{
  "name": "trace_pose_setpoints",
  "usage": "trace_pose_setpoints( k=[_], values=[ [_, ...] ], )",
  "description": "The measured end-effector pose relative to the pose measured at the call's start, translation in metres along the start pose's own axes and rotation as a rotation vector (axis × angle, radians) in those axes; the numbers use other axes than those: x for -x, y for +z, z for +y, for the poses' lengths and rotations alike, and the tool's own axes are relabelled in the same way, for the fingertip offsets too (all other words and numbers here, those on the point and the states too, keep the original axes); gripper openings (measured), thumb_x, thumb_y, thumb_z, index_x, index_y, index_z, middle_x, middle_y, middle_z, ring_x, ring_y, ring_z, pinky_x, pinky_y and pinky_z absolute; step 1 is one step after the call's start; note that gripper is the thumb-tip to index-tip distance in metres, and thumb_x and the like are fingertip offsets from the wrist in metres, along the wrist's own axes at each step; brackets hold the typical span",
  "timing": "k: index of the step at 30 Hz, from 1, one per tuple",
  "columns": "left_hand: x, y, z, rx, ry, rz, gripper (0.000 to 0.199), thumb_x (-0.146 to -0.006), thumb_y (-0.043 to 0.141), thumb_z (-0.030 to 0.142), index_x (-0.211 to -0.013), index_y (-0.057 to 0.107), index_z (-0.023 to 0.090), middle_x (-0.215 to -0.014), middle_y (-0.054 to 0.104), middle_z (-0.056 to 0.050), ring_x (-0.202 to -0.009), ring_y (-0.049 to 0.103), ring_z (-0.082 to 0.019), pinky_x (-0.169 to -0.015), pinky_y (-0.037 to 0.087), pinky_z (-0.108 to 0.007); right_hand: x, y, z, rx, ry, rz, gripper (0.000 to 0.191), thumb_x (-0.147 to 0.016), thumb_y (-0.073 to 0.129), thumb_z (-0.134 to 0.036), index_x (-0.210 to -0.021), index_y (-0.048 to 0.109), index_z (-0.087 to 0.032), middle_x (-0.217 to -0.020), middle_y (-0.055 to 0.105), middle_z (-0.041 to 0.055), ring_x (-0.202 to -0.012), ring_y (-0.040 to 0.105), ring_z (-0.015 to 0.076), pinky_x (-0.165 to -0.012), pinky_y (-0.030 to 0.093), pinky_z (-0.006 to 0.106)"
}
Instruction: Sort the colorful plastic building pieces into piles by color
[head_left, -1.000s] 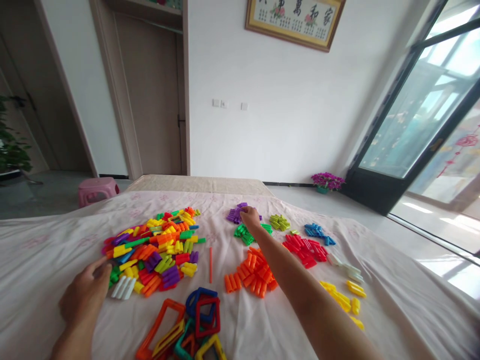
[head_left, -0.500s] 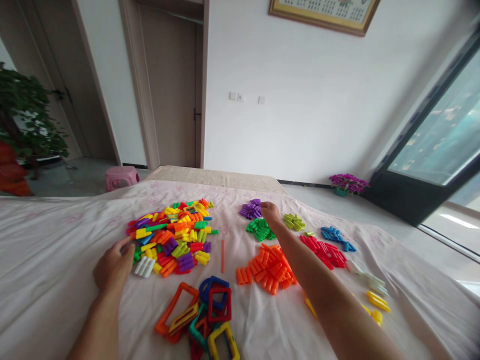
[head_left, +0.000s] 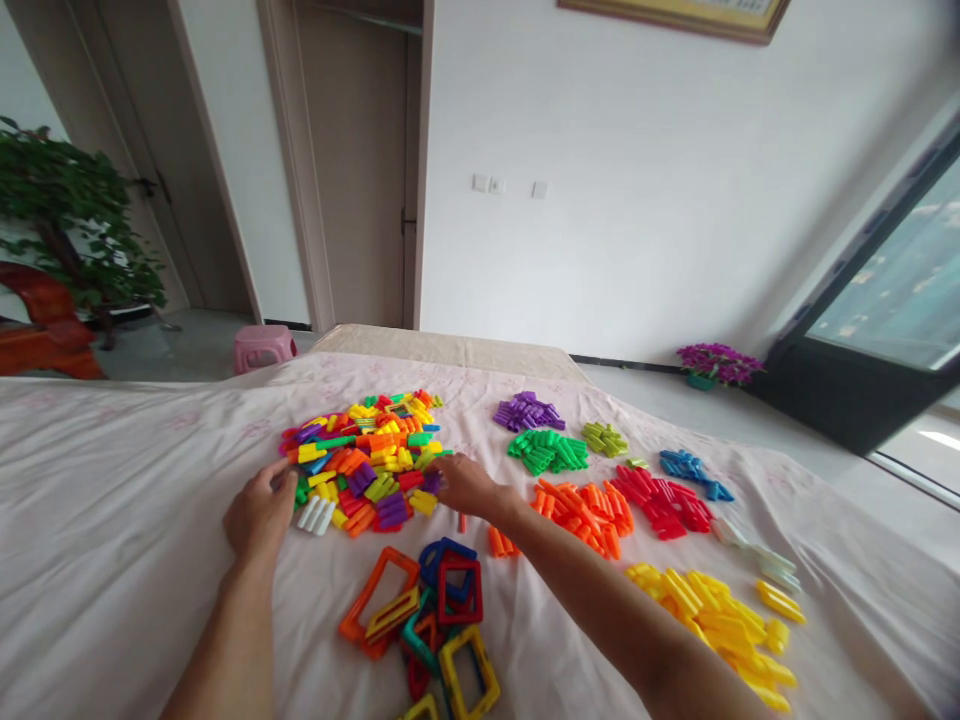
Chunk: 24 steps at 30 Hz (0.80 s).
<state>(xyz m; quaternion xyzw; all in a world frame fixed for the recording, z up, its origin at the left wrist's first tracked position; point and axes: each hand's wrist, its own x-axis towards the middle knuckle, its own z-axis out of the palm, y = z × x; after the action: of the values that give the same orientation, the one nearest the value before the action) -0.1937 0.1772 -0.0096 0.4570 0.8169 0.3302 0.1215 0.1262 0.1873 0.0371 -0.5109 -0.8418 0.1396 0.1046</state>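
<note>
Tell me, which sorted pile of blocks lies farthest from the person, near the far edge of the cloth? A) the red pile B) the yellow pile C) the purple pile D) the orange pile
C: the purple pile sits highest up the cloth, beyond the green pile, while the orange pile, the red pile and the yellow pile lie closer in.

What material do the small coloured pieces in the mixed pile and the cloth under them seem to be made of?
Mixed pile: probably moulded plastic, with bright uniform colours, identical shapes and a slight sheen. Cloth: seemingly thin woven fabric, matte pale pink with a faint print, and it wrinkles softly.
</note>
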Motion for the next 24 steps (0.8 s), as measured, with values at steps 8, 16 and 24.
trace_pose_setpoints(
  k=[8,16,24],
  values=[
    [-0.005,0.005,-0.005,-0.034,-0.013,-0.028,0.056,-0.089,0.037,0.051,-0.132,0.061,0.023,-0.126,0.066,-0.014,-0.11,0.062,-0.039,-0.087,0.048,-0.048,0.005,0.003,0.019,0.054,0.0,0.14,0.043,-0.076,0.063,-0.02,-0.118,0.065,-0.022,-0.112,0.068,0.0074,-0.101,0.064,0.0214,-0.082,0.047,0.028],
    [-0.007,0.008,-0.009,-0.074,0.002,-0.015,0.056,-0.089,0.036,0.052,-0.13,0.061,0.024,-0.119,0.069,-0.013,-0.104,0.064,-0.037,-0.085,0.049,-0.046,-0.006,-0.049,0.117,0.041,0.414,0.409,0.045,-0.081,0.059,-0.015,-0.125,0.063,-0.018,-0.121,0.067,0.0107,-0.108,0.063,0.0218,-0.09,0.046,0.029],
    [-0.008,0.011,-0.011,-0.11,0.016,-0.004,0.055,-0.09,0.035,0.051,-0.128,0.062,0.023,-0.115,0.07,-0.014,-0.099,0.065,-0.036,-0.081,0.049,-0.046,-0.009,-0.092,0.18,0.093,0.629,0.508,0.052,-0.081,0.053,-0.009,-0.131,0.061,-0.018,-0.124,0.066,0.0131,-0.111,0.063,0.0243,-0.088,0.046,0.029]
  ],
)
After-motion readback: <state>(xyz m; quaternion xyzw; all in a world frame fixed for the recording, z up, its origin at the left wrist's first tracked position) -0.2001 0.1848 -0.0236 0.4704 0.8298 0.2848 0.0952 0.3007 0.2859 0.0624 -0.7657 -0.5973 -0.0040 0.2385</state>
